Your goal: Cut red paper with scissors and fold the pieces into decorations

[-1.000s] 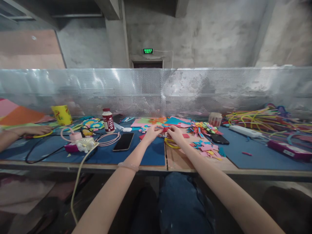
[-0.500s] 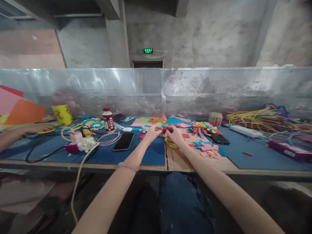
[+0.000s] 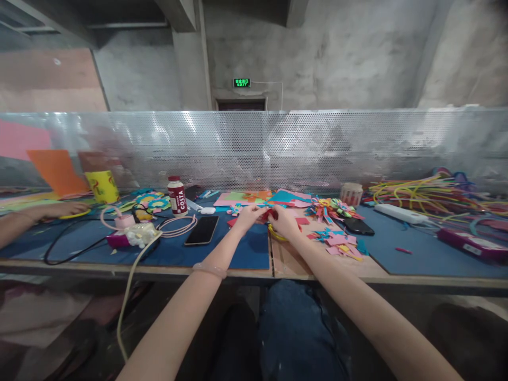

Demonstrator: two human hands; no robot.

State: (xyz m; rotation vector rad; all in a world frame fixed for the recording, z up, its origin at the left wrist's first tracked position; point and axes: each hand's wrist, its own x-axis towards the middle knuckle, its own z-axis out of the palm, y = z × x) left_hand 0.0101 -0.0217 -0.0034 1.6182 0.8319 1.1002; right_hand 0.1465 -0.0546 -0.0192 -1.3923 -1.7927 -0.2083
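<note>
My left hand (image 3: 251, 217) and my right hand (image 3: 286, 222) meet over the middle of the table. Between their pinched fingertips is a small piece of red paper (image 3: 270, 214), partly covered by the fingers. Just below my right hand a yellow ring-shaped item (image 3: 277, 234) rests on the bare wood. A red paper square (image 3: 302, 221) lies to the right of that hand. Further right are cut paper pieces (image 3: 342, 244) in pink, blue and yellow, with a pile of folded paper flowers (image 3: 327, 209) behind them.
At left lie a black phone (image 3: 201, 231), a Costa bottle (image 3: 177, 197), a yellow cup (image 3: 102, 187) and cables. Another person's hand (image 3: 73, 208) is at far left. Coloured sheets (image 3: 291, 198) lie behind my hands. Pipe-cleaner-like strands (image 3: 420, 189) and a power strip (image 3: 400, 214) are at right.
The red paper has turned slightly between my fingers and shows more of its surface. At far left, the orange and pink sheets have shifted; the orange one stands more upright.
</note>
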